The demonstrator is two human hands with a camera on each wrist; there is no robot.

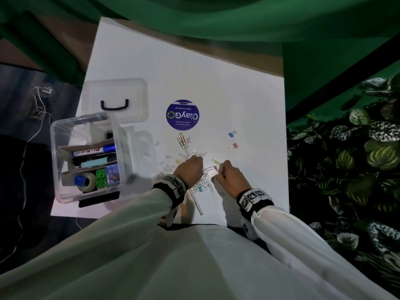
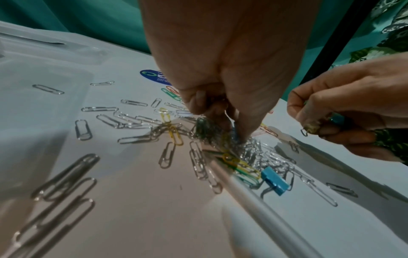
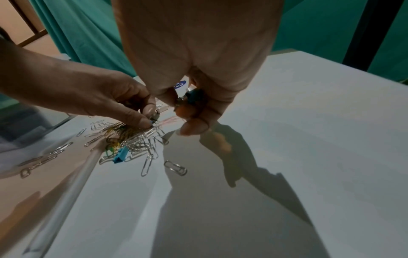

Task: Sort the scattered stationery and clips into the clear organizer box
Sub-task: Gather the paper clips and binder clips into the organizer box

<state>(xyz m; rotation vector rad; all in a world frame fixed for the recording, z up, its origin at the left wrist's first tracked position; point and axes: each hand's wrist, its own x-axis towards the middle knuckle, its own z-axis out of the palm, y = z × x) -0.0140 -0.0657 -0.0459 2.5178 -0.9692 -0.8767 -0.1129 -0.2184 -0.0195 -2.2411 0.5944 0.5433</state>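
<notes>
Left hand (image 2: pixel 220 97) pinched into the silver-and-coloured wire paper clip heap (image 2: pixel 238 153) directly beneath; right hand (image 2: pixel 344 111), alongside, clutched gathered clips.

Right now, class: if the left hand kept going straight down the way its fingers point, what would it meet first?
Probably the heap of paper clips directly under the left hand, then the white table beneath.

"ClayGo" on round blue sticker (image 1: pixel 182 114)
</notes>
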